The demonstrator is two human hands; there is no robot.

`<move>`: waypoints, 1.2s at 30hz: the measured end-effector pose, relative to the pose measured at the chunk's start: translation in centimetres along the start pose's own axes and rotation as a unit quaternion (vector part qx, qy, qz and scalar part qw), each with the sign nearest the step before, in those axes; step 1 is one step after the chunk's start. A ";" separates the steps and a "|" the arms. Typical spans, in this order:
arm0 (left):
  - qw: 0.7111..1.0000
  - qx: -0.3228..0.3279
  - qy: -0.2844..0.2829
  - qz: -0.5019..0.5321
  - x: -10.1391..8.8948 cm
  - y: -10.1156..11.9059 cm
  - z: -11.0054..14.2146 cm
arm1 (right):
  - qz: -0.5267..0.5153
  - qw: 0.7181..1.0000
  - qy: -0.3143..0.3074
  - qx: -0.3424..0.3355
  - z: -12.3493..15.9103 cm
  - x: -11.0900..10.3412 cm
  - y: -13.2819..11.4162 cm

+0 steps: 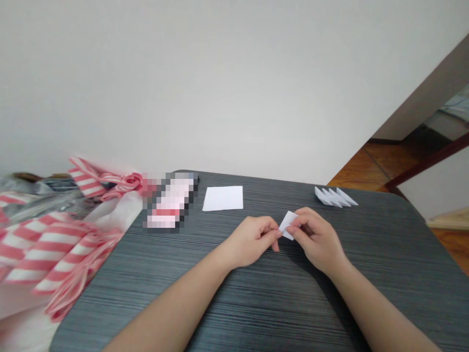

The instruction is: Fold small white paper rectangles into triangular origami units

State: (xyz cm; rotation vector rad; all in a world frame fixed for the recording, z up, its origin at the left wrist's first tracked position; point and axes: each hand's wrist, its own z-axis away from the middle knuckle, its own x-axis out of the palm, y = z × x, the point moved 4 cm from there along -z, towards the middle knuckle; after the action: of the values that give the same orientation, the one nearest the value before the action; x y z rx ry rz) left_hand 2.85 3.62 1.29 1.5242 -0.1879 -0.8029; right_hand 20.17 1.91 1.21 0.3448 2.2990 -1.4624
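A small folded piece of white paper [287, 225] is held between my two hands, just above the dark table. My left hand [254, 239] pinches its lower left corner between thumb and fingers. With thumb and forefinger, my right hand [318, 239] grips its right side. Part of the paper is covered by the fingers. Behind my left hand lies a flat stack of white paper sheets [223, 198]. Beyond my right hand sits a row of several folded white paper pieces [335, 197] with pointed ends, set close together.
A blurred-out phone-like object [172, 200] lies at the left of the dark wood-grain table [176, 283]. Red-and-white striped cloth [62, 244] is heaped beside the table's left edge. A pale wall [234, 88] stands behind; wooden floor [361, 168] shows at right.
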 end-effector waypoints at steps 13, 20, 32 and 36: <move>0.999 0.025 -0.010 -0.030 -0.2 0.7 0.2 | 0.025 0.999 0.005 0.024 0.0 0.0 0.0; 0.999 0.041 -0.015 -0.029 -0.2 0.7 0.2 | 0.010 0.998 0.007 0.056 0.2 0.2 0.7; 0.998 0.051 -0.023 -0.017 0.0 0.5 0.3 | -0.056 0.991 0.016 0.124 0.7 0.5 1.3; 0.999 0.039 -0.029 -0.004 0.1 0.3 0.3 | -0.065 0.990 0.005 0.127 0.7 0.6 1.2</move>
State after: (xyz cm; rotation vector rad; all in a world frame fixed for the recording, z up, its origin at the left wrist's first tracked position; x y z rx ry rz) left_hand 2.89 3.26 1.56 1.5760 -0.2589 -0.8547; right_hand 20.26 1.76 -0.32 0.2779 2.1799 -1.8284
